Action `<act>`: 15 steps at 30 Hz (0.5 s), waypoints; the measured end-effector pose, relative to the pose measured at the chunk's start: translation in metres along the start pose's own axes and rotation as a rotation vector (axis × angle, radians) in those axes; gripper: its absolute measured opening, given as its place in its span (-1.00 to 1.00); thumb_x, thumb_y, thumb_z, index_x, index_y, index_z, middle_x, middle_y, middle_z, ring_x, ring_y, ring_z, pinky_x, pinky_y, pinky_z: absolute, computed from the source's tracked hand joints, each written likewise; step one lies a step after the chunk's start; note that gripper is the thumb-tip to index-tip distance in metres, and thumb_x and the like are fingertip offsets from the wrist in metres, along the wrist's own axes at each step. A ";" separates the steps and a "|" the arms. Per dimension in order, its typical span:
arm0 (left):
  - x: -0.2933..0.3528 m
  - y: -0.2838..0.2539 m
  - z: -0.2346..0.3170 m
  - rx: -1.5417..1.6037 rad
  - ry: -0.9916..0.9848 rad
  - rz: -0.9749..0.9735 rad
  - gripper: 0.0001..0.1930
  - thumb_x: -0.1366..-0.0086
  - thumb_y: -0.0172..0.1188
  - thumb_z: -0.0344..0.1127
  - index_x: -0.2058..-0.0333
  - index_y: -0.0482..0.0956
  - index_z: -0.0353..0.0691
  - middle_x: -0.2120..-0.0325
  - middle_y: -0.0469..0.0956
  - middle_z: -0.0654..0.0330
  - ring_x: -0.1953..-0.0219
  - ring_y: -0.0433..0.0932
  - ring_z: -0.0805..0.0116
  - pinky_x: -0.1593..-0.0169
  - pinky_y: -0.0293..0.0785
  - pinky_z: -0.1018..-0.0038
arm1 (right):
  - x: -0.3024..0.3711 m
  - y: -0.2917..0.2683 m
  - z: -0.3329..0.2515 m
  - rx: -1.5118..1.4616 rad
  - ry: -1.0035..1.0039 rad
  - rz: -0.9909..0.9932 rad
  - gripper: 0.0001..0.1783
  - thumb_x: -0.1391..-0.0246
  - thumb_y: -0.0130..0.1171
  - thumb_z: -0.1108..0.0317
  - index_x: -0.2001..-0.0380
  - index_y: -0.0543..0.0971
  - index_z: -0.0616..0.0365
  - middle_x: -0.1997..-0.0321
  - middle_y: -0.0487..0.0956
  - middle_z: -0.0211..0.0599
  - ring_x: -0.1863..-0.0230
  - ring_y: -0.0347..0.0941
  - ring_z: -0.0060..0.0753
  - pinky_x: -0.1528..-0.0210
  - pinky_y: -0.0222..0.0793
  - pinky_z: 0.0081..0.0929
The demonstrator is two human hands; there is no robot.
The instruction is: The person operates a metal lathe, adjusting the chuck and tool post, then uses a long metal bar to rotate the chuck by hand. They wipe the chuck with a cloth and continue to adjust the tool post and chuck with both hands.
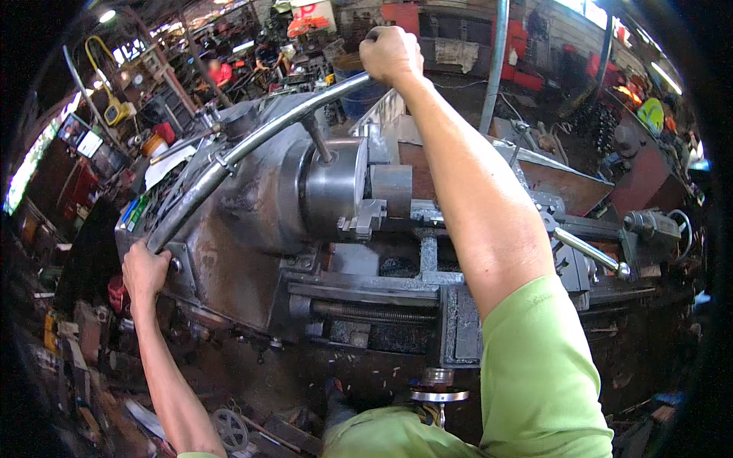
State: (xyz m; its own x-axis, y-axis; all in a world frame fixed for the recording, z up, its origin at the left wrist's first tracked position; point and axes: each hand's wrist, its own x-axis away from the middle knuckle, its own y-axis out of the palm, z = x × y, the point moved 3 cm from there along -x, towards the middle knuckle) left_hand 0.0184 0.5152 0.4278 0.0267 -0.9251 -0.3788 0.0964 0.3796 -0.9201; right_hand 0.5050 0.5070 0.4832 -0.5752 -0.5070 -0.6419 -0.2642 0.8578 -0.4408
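Observation:
Both my hands hold a long steel bar [263,136] that slants across the headstock [233,244] of a metal lathe. My left hand [145,273] is closed round its lower near end. At the raised far end, my right hand [391,57] is wrapped round it in a fist. From the bar, a short shank [314,137] runs down to the top of the round lathe chuck [332,187], like a chuck key. A stepped jaw [369,217] shows on the chuck face, beside a grey metal cylinder [392,189] that sticks out to the right.
Right of the chuck stands a ball-ended lever [592,252], with a tailstock [653,229] farther along. Metal chips lie on the carriage [462,336]. A handwheel [439,396] is close to my body. A blue post [496,65] rises behind. One person in red [221,74] is far back.

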 end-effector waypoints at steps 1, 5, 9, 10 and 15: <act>0.006 -0.001 0.000 -0.001 0.001 -0.008 -0.49 -0.02 0.29 -0.19 0.02 0.58 -0.24 0.17 0.58 -0.24 0.05 0.55 -0.19 -0.04 0.45 0.08 | 0.000 0.001 -0.002 0.005 -0.044 -0.060 -0.58 0.07 0.11 0.13 0.13 0.67 -0.04 0.06 0.60 0.10 -0.02 0.53 0.12 -0.11 0.42 -0.10; 0.027 -0.003 -0.001 -0.013 -0.029 0.028 -0.47 -0.02 0.30 -0.19 0.00 0.56 -0.30 0.18 0.58 -0.26 0.07 0.55 -0.21 -0.02 0.45 0.06 | -0.005 0.004 -0.002 -0.004 0.013 -0.026 -0.59 0.07 0.11 0.11 0.15 0.67 -0.04 0.07 0.60 0.12 -0.01 0.53 0.13 -0.10 0.43 -0.11; 0.043 -0.010 0.001 -0.035 0.007 0.066 -0.43 -0.03 0.30 -0.18 -0.03 0.52 -0.33 0.22 0.58 -0.26 0.10 0.56 -0.21 0.00 0.45 0.06 | -0.009 0.011 -0.003 -0.018 -0.003 -0.023 -0.61 0.07 0.11 0.11 0.18 0.68 -0.03 0.11 0.62 0.07 0.00 0.53 0.14 -0.10 0.43 -0.12; 0.046 -0.010 0.004 -0.030 0.018 0.069 -0.42 -0.03 0.30 -0.17 -0.04 0.52 -0.33 0.22 0.58 -0.27 0.11 0.56 -0.21 0.01 0.45 0.06 | -0.010 0.013 -0.002 0.007 0.009 0.002 -0.61 0.07 0.11 0.11 0.18 0.68 -0.05 0.11 0.62 0.06 0.00 0.53 0.13 -0.09 0.43 -0.12; 0.089 -0.012 0.003 -0.087 0.012 0.098 -0.50 -0.11 0.25 -0.19 0.01 0.51 -0.37 0.30 0.58 -0.27 0.19 0.56 -0.26 0.10 0.45 0.00 | -0.017 0.026 -0.004 -0.049 0.019 0.049 -0.67 0.06 0.10 0.08 0.24 0.71 -0.16 0.13 0.63 0.00 0.04 0.54 0.13 -0.08 0.44 -0.13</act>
State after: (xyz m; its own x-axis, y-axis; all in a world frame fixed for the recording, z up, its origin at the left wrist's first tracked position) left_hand 0.0228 0.4278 0.4055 0.0194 -0.8835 -0.4681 0.0075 0.4683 -0.8835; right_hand 0.5051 0.5380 0.4848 -0.6032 -0.4629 -0.6495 -0.2725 0.8850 -0.3776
